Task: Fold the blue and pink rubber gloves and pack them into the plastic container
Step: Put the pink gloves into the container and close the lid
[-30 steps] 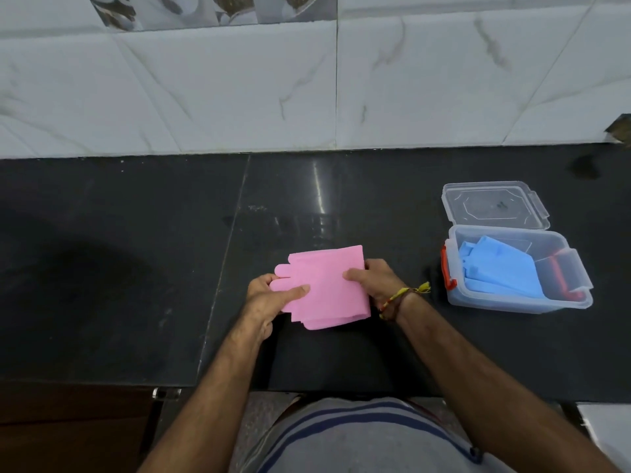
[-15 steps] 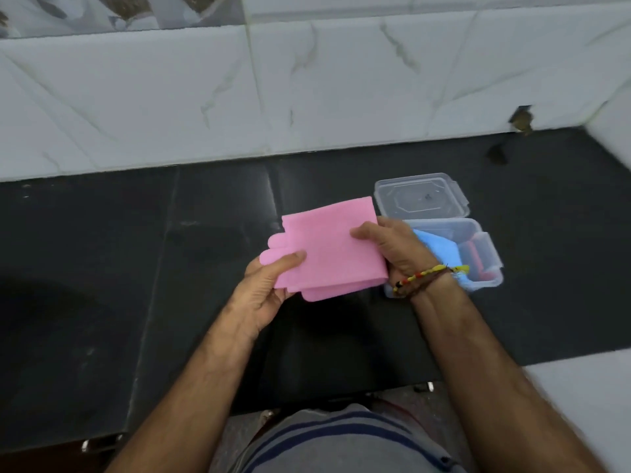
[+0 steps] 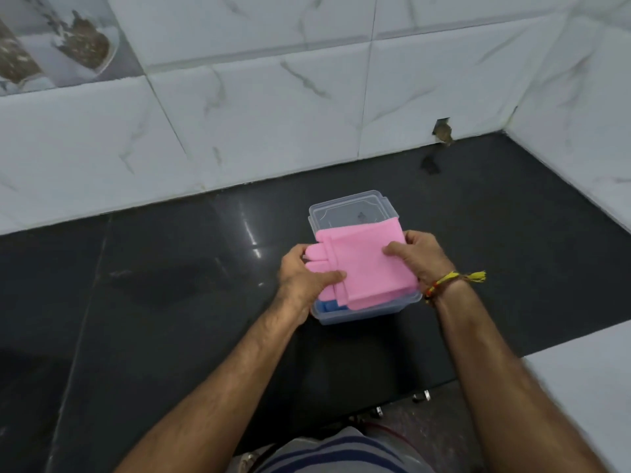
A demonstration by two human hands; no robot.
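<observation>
Folded pink gloves hang flat just above the clear plastic container, held at both ends. My left hand pinches their left edge, where the pink fingertips stick out. My right hand grips the right edge, thumb on top. A bit of the blue gloves shows inside the container under the pink ones. Most of the container's inside is hidden by the pink gloves.
The container's clear lid lies on the black counter right behind it. White marble-look wall tiles close off the back and right. A white surface adjoins the counter at the front right.
Both hands have carried the folded pink gloves to the right, from the counter's middle to directly over the container. The head turned right with them.
</observation>
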